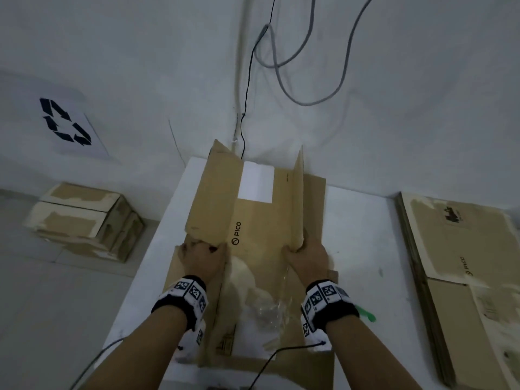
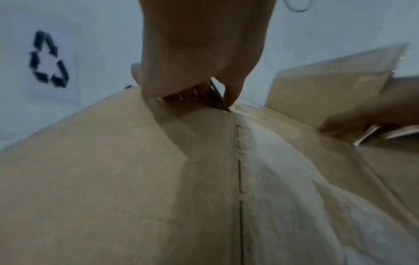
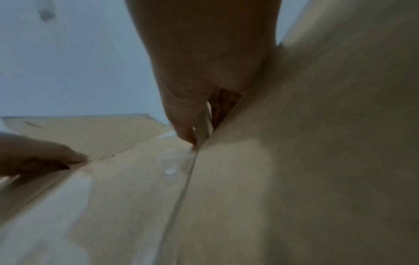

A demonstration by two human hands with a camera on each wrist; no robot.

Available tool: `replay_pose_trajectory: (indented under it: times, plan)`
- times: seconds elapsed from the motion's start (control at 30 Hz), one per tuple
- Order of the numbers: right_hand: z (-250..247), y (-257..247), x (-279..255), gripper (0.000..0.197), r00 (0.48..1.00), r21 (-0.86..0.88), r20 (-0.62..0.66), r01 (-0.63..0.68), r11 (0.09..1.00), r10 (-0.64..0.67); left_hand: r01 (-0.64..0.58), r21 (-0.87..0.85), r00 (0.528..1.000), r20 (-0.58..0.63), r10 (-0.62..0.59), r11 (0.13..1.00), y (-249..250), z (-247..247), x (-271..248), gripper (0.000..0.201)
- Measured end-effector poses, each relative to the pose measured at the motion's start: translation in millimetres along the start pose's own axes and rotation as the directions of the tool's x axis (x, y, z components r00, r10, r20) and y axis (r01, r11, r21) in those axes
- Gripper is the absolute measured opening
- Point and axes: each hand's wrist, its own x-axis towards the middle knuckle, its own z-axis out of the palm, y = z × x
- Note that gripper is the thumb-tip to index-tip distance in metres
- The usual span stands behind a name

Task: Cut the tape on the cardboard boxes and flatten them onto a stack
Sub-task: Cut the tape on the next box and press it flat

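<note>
Left hand (image 1: 201, 256) is pinching the opened box's (image 1: 253, 220) flap edge at 9 o'clock on the table (image 1: 360, 235); right hand (image 1: 305, 256) is gripping the upright flap at 3 o'clock; pressing both flaps down evenly should flatten it cleanly

The left hand (image 2: 199, 53) is pinching the edge of a flap on the opened cardboard box (image 2: 113, 179), thumb beside the centre seam. At right, the right hand (image 2: 367, 114) is gripping another raised flap. A recycling sign (image 2: 48, 59) is hanging on the wall.
</note>
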Motion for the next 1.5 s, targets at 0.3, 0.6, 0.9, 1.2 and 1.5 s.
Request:
replay_pose_trajectory:
  times: [0.3,0.6,0.9,1.2,1.5]
  plan:
    - [49.2,84.0,-4.9,0.082,0.94,0.456,-0.239,-0.113,0.883,0.243,0.234,-0.149,0.944,-0.203,-0.262,0.961,-27.8,33.9,-7.6,0.064]
    - [106.1,99.1,-27.8,0.048,0.958,-0.185,-0.115,0.237,0.954,-0.261,-0.556,0.289,0.831,0.194,0.521,0.779,-62.8,93.4,-12.7,0.058]
    - [121.2,99.0,-39.4,0.058,0.978,-0.441,0.06,0.204,0.874,-0.199,-0.547,0.33,0.837,0.226,0.498,0.77,-66.2,96.0,-9.0,0.059]
    - [106.8,103.2,-62.7,0.064,0.949,-0.35,0.206,0.3,0.887,-0.239,-0.592,0.254,0.803,0.26,0.536,0.765,-83.4,82.8,-47.6,0.062]
    - [128.1,113.1,-141.4,0.065,0.958,-0.307,0.112,0.285,0.908,-0.263,-0.616,0.222,0.785,0.248,0.567,0.756,-112.5,72.9,-102.0,0.064]
